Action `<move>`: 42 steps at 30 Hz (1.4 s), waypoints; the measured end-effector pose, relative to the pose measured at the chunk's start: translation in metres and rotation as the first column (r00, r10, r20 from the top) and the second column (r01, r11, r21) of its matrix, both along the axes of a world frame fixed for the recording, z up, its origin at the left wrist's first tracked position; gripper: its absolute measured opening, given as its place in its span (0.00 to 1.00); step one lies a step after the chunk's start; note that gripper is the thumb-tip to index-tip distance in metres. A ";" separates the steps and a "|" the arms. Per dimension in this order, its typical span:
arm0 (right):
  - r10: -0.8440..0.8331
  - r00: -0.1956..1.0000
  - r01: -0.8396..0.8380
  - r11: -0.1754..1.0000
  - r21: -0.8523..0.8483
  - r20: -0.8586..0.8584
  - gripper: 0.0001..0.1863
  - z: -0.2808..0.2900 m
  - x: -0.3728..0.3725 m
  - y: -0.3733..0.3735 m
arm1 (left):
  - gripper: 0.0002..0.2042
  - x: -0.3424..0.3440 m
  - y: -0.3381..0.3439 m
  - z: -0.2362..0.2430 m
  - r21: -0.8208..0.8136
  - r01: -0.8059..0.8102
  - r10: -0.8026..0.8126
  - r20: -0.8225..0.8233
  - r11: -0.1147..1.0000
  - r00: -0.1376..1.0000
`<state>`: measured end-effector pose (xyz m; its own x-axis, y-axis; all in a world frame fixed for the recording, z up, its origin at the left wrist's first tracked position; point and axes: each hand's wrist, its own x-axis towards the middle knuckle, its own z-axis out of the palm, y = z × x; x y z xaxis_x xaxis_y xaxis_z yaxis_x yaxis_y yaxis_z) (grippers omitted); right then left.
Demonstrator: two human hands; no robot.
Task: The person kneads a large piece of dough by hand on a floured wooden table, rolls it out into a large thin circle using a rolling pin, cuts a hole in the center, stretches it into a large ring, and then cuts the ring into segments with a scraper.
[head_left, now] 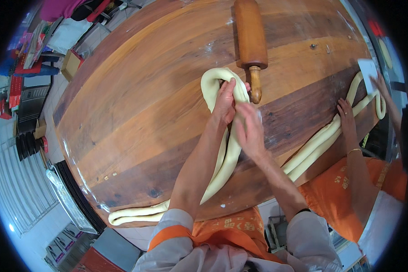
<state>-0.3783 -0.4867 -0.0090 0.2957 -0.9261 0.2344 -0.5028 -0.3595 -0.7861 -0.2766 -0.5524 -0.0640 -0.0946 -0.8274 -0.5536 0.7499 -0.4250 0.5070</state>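
A long, pale rope of dough (229,158) lies doubled on the wooden table, its far end bent into a loop and its near end trailing to the left front edge. My left hand (224,102) grips one strand just below the loop, thumb on top and fingers partly hidden beneath the dough. Close beside it, my right hand (250,129) is at the right side of the same strand. Motion smears its fingers, so their grip is unclear.
A large wooden rolling pin (251,38) lies beyond my hands. At the right, a co-worker's hand (347,118) rests on another doubled dough rope (315,145); their other hand holds a white flat scraper (366,75). Dark trays (77,195) stand off the table's left edge.
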 end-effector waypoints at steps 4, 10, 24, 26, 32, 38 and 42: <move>0.008 0.978 0.010 0.996 0.087 -0.207 0.24 -0.007 -0.012 0.026 | 0.11 -0.021 -0.018 -0.004 0.071 0.002 -0.026 0.332 0.997 0.943; 0.100 0.898 -0.080 0.995 0.064 -0.429 0.22 -0.061 -0.013 0.042 | 0.11 -0.009 -0.018 -0.002 0.203 0.058 -0.129 0.354 0.978 0.926; -0.052 0.970 0.073 0.994 0.080 -0.236 0.14 -0.009 -0.042 0.165 | 0.25 0.024 0.109 0.022 0.179 0.881 0.221 0.928 0.438 -0.299; -0.121 0.981 0.142 0.982 0.127 -0.154 0.15 0.000 -0.042 0.219 | 0.26 0.058 0.176 -0.003 0.013 0.857 0.502 0.806 0.516 -0.314; -0.553 0.818 0.572 0.752 0.327 -0.160 0.14 0.008 -0.064 0.452 | 0.27 0.110 0.350 0.008 -0.017 0.864 0.209 0.972 0.504 -0.103; -0.832 0.442 0.840 0.252 0.481 -0.335 0.13 0.080 -0.042 0.602 | 0.26 0.166 0.383 0.031 0.208 0.820 -0.184 0.975 0.533 -0.127; -0.950 0.211 0.937 0.129 0.325 -0.230 0.15 0.050 -0.036 0.652 | 0.25 0.169 0.389 0.012 0.197 0.848 -0.389 0.921 0.493 0.012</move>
<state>-0.4140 0.1658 0.0409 -0.8706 -0.4672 -0.1541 -0.2235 0.6546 -0.7222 -0.1072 -0.1629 -0.0523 -0.4087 -0.8017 -0.4362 -0.6204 -0.1065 0.7770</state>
